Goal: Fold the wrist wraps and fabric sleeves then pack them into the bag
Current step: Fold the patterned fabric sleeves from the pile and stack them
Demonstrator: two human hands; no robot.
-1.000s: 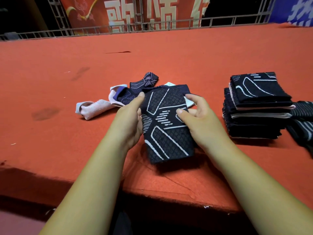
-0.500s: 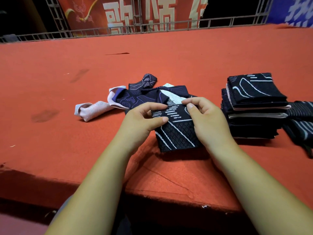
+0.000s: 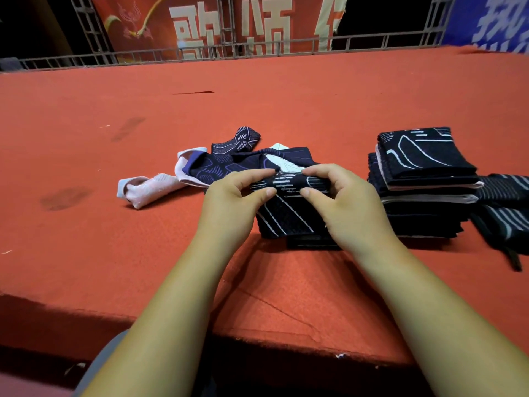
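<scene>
On a red-carpeted platform (image 3: 286,296), close to its near edge, a person's two bare hands work a dark navy fabric sleeve (image 3: 286,217) patterned with white lines. Both the left hand (image 3: 229,204) and the right hand (image 3: 350,209) pinch the sleeve's far fold between thumb and curled fingers, thumbs on the near side and fingertips over the top, with the two thumbs close together at the middle. The sleeve is doubled over and lies on the carpet at the centre of the scene, its lower layer showing as a dark strip along the near edge. Just beyond the hands, touching the held piece, sits a loose heap of unfolded sleeves (image 3: 229,163) in navy with purple line work, a pale lining showing at its middle. A pink-and-white sleeve (image 3: 148,190) trails from the heap to the left, crumpled. To the right, just beside the right hand, stands a neat stack of folded pieces (image 3: 423,196) — dark fabric with white markings, pale edges showing between layers, the top one set slightly askew. Further right, at the frame's edge, lie more dark striped items (image 3: 506,216), partly cut off, with what looks like a strap (image 3: 513,259) pointing toward the near side. Along the far side of the platform runs a metal railing (image 3: 286,48); behind it hang a red banner (image 3: 229,24) with large pale characters and — at far right — a blue banner (image 3: 492,21). At left, dark smudges (image 3: 65,197) mark the carpet.
</scene>
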